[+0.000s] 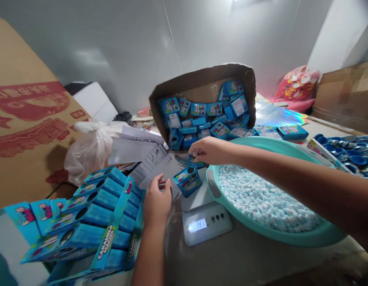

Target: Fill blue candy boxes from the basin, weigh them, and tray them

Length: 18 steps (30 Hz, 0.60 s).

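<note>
My right hand (212, 151) reaches over the bowl, its fingers pinched on a small blue candy box (196, 160) that they partly cover. Just in front, another blue candy box (188, 180) stands slightly tilted on a white digital scale (207, 224), whose lit display reads 141. My left hand (158, 198) is left of the scale, fingers loosely bent and thumb apart, with nothing in it. Beside it, a blue display carton (112, 226) holds rows of upright candy boxes. A turquoise bowl (279, 236) full of small pale blue and white candies (261, 198) overlaps the scale's right side.
Behind, a brown carton (201, 75) lies on its side with many blue boxes inside. More boxes (292, 132) lie right of it. Blue spoon-like pieces (356, 155) are heaped far right. A large printed carton (26, 119) and a plastic bag (88, 149) stand left.
</note>
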{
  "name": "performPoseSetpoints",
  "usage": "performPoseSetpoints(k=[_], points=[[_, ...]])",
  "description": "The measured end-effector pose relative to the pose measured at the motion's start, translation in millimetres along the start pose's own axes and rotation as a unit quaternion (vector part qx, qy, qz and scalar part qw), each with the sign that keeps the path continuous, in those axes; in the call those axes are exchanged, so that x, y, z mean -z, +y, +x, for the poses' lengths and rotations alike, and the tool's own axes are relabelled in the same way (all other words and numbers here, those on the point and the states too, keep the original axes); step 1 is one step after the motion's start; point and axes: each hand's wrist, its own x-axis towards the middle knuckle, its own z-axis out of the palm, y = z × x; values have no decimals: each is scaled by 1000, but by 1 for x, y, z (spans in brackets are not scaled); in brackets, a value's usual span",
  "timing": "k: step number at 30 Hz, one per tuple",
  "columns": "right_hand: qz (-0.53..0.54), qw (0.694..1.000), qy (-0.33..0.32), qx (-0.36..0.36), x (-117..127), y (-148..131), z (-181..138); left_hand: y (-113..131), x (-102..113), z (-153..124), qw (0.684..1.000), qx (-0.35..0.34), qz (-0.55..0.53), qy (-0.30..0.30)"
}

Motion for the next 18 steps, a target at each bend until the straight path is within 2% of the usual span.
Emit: performPoseSetpoints(k=[1,3,5,6,11,13,18], points=[[-54,998,-30,-9,8,2,-3,0,0,0,1000,0,-2,2],[-150,977,-137,-56,21,8,-8,0,0,0,1000,-2,0,7],[-188,942,-250,-119,27,14,-13,-1,0,0,1000,-7,3,14],[-187,929,-283,-150,27,17,-14,-1,0,0,1000,-9,4,16],[-51,882,-392,-258,4,28,-15,-3,-2,1,1000,-16,9,14],[-20,861,-435,-263,-7,29,-14,-4,-2,0,1000,-17,10,11],[7,864,-444,-238,-14,26,-15,-4,-3,0,1000,-21,10,5]])
